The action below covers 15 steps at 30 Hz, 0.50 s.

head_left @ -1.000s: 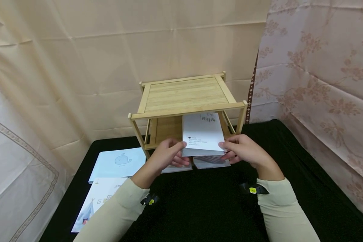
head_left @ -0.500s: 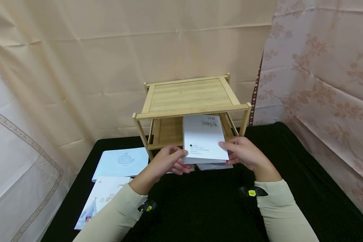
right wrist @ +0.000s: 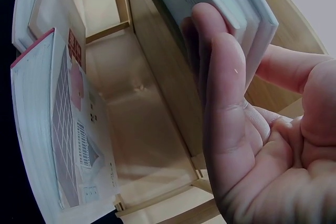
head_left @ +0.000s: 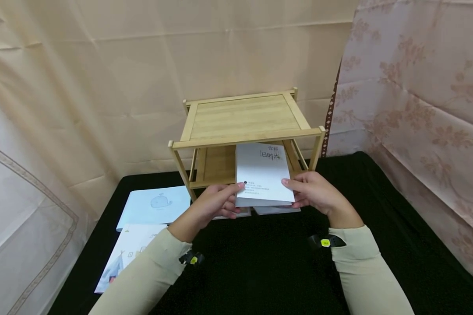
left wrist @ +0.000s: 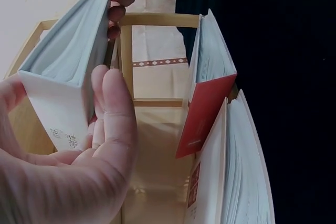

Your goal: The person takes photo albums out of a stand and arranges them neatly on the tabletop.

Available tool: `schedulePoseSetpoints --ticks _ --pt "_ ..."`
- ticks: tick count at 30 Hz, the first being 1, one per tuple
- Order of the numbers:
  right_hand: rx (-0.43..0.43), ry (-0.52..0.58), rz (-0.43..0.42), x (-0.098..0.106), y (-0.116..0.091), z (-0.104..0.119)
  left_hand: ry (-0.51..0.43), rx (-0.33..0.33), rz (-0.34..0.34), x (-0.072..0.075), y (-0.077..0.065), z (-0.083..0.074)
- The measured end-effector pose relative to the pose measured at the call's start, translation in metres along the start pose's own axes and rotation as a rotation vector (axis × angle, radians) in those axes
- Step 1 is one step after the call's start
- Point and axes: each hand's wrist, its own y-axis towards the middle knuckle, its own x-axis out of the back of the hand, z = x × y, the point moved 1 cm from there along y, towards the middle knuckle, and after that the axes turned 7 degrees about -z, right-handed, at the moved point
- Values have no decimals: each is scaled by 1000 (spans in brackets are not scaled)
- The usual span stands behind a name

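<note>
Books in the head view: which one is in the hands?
The white book with a black dot: left hand and right hand pinch its sides; neither holds another.

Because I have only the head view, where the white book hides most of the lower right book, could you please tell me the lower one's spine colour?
Observer: The left wrist view shows a red spine on the lower right book.
Operator: Thank you; is anything marked on the lower left book?
Observer: Yes, its cover bears a dark red mark.
Operator: And the fingertips of the right hand?
Observer: The right wrist view shows them at the underside of the white book.
</note>
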Motion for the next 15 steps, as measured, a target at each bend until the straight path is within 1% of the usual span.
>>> schedulePoseSetpoints --ticks 5,8,15 --pt "-2 3 29 1 0 1 -8 8 -28 0 1 -2" --pt "5 -5 31 1 0 1 0 -1 -35 1 1 -2" --pt "13 16 3 1 1 0 30 -39 -16 3 -1 -2"
